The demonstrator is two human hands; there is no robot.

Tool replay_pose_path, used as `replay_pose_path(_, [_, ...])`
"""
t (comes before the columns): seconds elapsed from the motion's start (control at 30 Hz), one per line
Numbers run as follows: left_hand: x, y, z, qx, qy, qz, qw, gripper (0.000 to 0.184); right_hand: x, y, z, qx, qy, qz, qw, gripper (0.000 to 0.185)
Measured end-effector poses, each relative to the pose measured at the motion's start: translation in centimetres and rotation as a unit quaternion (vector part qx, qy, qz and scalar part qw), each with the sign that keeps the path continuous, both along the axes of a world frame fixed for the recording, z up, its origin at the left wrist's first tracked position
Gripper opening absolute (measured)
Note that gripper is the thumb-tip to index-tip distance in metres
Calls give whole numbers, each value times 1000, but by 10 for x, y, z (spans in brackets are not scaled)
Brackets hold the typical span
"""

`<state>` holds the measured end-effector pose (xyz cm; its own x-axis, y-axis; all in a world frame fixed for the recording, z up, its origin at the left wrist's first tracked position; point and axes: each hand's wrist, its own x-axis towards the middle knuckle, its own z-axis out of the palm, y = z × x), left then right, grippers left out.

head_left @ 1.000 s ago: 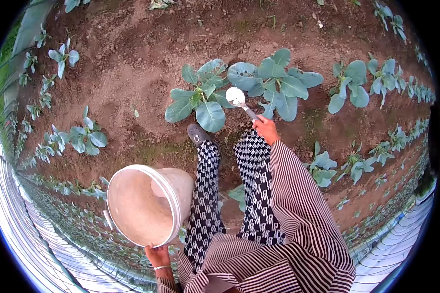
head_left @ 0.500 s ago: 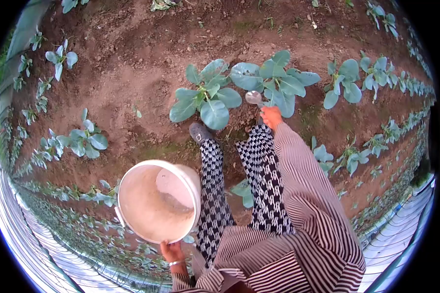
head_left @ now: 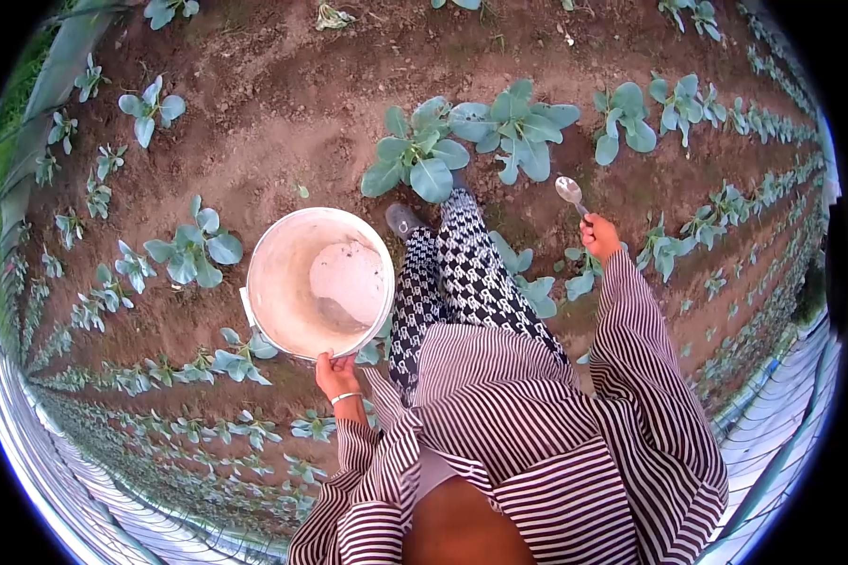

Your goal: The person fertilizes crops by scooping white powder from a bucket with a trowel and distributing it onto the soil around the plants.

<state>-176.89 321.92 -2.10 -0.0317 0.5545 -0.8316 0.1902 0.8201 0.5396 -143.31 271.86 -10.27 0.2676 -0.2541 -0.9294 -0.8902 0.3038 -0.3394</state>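
My left hand (head_left: 337, 376) grips the near rim of a white bucket (head_left: 275, 282), which tilts so that its inside faces me. Pale pinkish-white material (head_left: 350, 273) lies at the bottom of the bucket. Out to the right, my right hand (head_left: 600, 235) is closed around the handle of a metal spoon (head_left: 569, 190). Some whitish residue shows in the spoon's bowl, held above bare soil. Two broad-leaved green plants, one at the left (head_left: 422, 155) and one at the right (head_left: 518, 127), grow just beyond my feet.
Rows of similar leafy plants (head_left: 196, 247) run left and right across brown soil (head_left: 283, 141). More seedlings (head_left: 624, 121) stand beyond the spoon. My shoe (head_left: 403, 220) rests on the soil close to the left plant. Curved greenhouse-like framing (head_left: 28, 424) edges the view.
My right hand and the spoon have moved right, away from the leaves of the right plant. The bucket sits higher in view, still in my left hand. My legs are closer together.
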Motion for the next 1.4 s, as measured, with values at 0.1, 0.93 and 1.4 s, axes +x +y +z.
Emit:
replay_pose_path(0.1, [10,10,3,23,-6,-30,999,20,-15,11,1,58,-18,-35,998,10])
replay_pose_path(0.93, [91,47,25,92,-4,-194,977,21,-15,55,60,101,-69,-29,992,15])
replay_pose_path(1.4, [139,10,76,330,136,-470,807,30,32,292,75,172,-50,582,793,17])
